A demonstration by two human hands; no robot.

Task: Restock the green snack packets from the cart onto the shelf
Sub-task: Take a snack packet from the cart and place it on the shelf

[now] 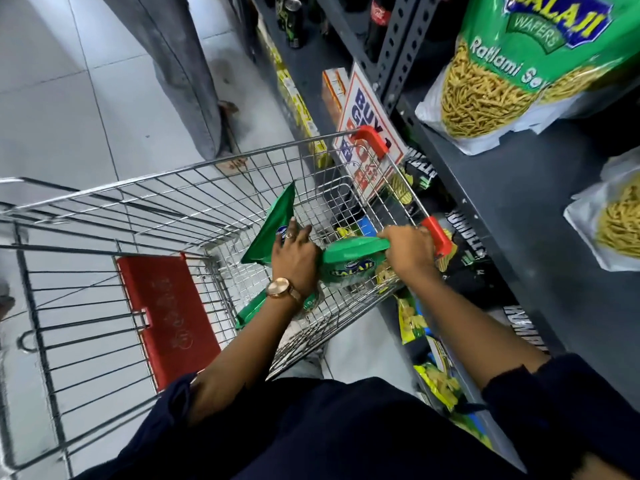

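Observation:
A wire shopping cart (145, 188) stands beside the dark shelf (519, 188). Inside its right end lie green snack packets. My right hand (410, 252) grips the top edge of one green packet (349, 261) at the cart's right rim. My left hand (294, 258), with a watch on the wrist, rests on another green packet (273, 223) that stands tilted in the cart. A third green packet (256, 308) shows below my left wrist. On the shelf at the upper right stand two green packets: a large one (519, 64) and a partly visible one (616, 223).
A red child-seat flap (166, 317) lies in the cart's near end. A "BUY" sign (363, 109) leans at the shelf post. Black and yellow snack bags (464, 244) fill the lower shelf. Another person's grey trouser leg (183, 74) stands on the tiled floor beyond the cart.

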